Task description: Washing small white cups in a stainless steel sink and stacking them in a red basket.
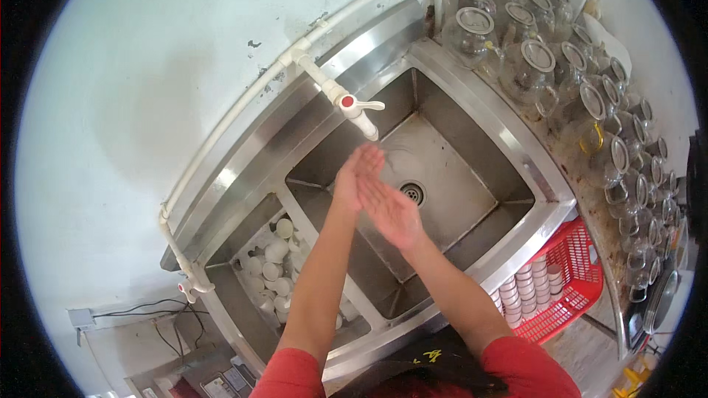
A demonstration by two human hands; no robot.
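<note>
Under the white plastic tap point(359, 116) with its red-dotted lever, my left hand point(351, 177) and my right hand point(392, 213) touch each other, palms turned up and fingers overlapping. Neither hand holds an object. Both are over the right basin of the steel double sink point(464, 160), whose round drain point(412, 193) shows just right of my hands. Whether water runs from the spout cannot be told clearly. In the left basin lie several small white cups point(276, 251), partly hidden by my left forearm.
Many glass jugs with lids point(525, 69) crowd the counter on the right. A red plastic basket point(586, 282) holds stacks of small cups point(525, 290) beside the sink. A second tap point(193, 286) is at the lower left, and a white pipe point(232, 105) runs along the wall.
</note>
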